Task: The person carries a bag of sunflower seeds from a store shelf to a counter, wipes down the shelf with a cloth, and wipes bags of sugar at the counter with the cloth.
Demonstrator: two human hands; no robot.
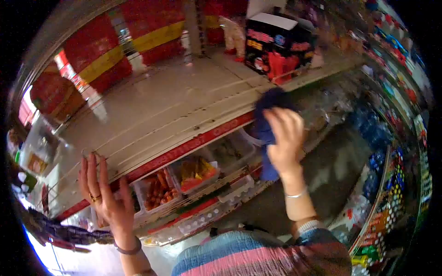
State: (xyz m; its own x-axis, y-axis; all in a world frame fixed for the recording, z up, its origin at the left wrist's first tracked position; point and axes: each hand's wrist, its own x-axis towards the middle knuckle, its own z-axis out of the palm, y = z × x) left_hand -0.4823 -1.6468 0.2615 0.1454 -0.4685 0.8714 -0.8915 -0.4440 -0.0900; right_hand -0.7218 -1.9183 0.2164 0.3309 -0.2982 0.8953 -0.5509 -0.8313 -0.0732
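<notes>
My right hand [286,140] holds a dark blue cloth [264,126] at the front edge of a pale counter [170,94]. Part of the cloth hangs down past the edge, and the fingers are a little blurred. On the left, my left hand [108,200] has its fingers stretched out and rests at the counter's front edge, holding nothing. Between the two hands runs a red strip [198,140] with pale lettering along that edge.
Below the edge sit clear plastic bins, one with reddish-brown items [159,193] and one with yellow and red packets [198,175]. A black and red box [278,46] stands at the counter's far right. Several stocked shelves [386,198] line the right side.
</notes>
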